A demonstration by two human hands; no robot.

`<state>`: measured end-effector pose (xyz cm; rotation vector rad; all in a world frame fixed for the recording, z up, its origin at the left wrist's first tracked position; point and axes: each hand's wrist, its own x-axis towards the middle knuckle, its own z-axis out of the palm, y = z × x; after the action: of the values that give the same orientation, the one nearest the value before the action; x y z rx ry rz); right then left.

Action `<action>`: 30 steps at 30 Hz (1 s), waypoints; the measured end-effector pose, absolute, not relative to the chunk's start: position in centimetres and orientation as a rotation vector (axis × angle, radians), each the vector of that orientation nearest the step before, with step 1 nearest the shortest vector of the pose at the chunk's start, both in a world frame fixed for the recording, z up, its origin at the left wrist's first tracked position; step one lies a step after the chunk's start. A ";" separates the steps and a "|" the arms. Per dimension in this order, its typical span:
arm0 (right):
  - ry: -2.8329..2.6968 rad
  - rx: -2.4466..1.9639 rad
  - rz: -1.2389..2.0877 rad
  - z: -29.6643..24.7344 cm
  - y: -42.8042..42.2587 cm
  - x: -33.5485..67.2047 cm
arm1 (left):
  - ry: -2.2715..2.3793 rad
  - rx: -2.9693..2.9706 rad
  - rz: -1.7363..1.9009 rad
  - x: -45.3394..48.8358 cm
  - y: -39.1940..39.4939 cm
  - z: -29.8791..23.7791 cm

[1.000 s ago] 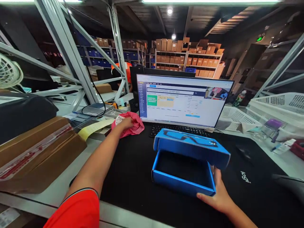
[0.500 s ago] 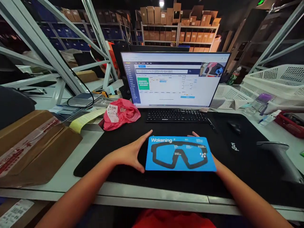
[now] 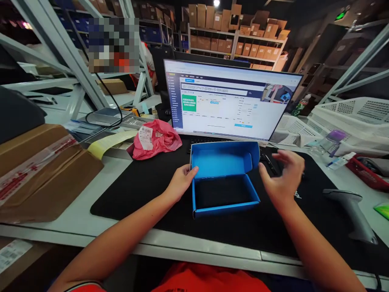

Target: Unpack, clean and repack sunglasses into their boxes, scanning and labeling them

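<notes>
A blue cardboard box (image 3: 226,209) rests on the black desk mat with its lid (image 3: 219,158) raised toward the monitor. Something flat and black (image 3: 223,192) fills its inside; what it is I cannot make out. My left hand (image 3: 181,182) grips the box's left side near the hinge, thumb over the edge and fingers behind. Just right of the box, my right hand (image 3: 284,176) is held up with nothing in it, thumb and fingers apart and slightly blurred.
Behind the box stand a monitor (image 3: 225,111) and a partly hidden keyboard. Left are a crumpled pink bag (image 3: 158,140) and a brown carton (image 3: 45,174). A grey barcode scanner (image 3: 349,215) lies right, near white baskets (image 3: 355,111). A person shows behind the metal frame.
The box was closed, printed lid facing up, with my right hand at its right side. Now its lid stands open, my left hand holds it, and my right hand is off it.
</notes>
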<state>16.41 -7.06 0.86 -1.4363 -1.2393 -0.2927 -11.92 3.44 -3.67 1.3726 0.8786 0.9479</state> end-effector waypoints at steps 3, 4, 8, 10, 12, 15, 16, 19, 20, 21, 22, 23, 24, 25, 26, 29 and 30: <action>-1.695 -1.296 -0.509 0.9 -9.7 13.6 | 0.902 1.324 0.944 -12.3 3.6 -3.7; -1.908 -1.286 -0.407 0.9 -10.1 12.7 | 0.908 1.312 0.943 -12.3 3.6 -3.6; -2.438 -1.385 0.247 1.3 -8.8 11.2 | 0.919 1.288 0.932 -12.5 3.6 -3.4; -2.531 -1.416 0.372 1.8 -7.4 11.3 | 0.921 1.286 0.919 -12.6 3.6 -3.4; -2.608 -1.455 0.411 2.6 -6.2 11.3 | 0.932 1.287 0.917 -12.7 3.7 -3.5; -2.705 -1.554 0.389 3.8 -5.6 10.3 | 0.950 1.291 0.923 -12.7 3.9 -3.8; -2.732 -1.607 0.357 4.1 -5.6 9.6 | 0.953 1.294 0.924 -12.7 4.0 -4.0; -2.796 -1.784 0.200 4.5 -5.6 7.7 | 0.959 1.305 0.923 -12.6 4.2 -4.3; -2.817 -1.820 0.162 4.4 -5.5 7.4 | 0.958 1.311 0.922 -12.6 4.2 -4.4; -2.839 -1.832 0.142 4.3 -5.3 7.2 | 0.957 1.318 0.921 -12.7 4.2 -4.5; -2.853 -1.820 0.141 4.1 -5.1 7.2 | 0.956 1.326 0.922 -12.7 4.2 -4.6; -2.851 -1.788 0.163 4.0 -4.9 7.5 | 0.954 1.334 0.922 -12.8 4.2 -4.6; -2.825 -1.747 0.200 3.9 -4.7 8.0 | 0.952 1.342 0.923 -13.0 4.2 -4.6; -2.773 -1.705 0.241 3.9 -4.7 8.6 | 0.949 1.348 0.926 -13.1 4.1 -4.6; -2.695 -1.670 0.284 4.0 -4.8 9.4 | 0.947 1.354 0.931 -13.3 4.1 -4.5; -2.359 -1.585 0.394 5.1 -6.4 12.2 | 0.941 1.354 0.955 -13.7 4.0 -4.4; -2.232 -1.555 0.414 5.6 -7.3 13.2 | 0.938 1.351 0.962 -13.8 4.0 -4.3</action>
<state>13.24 -7.31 5.61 -1.5551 -2.2324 0.4139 -13.84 4.00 -4.33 1.3509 0.9382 0.9624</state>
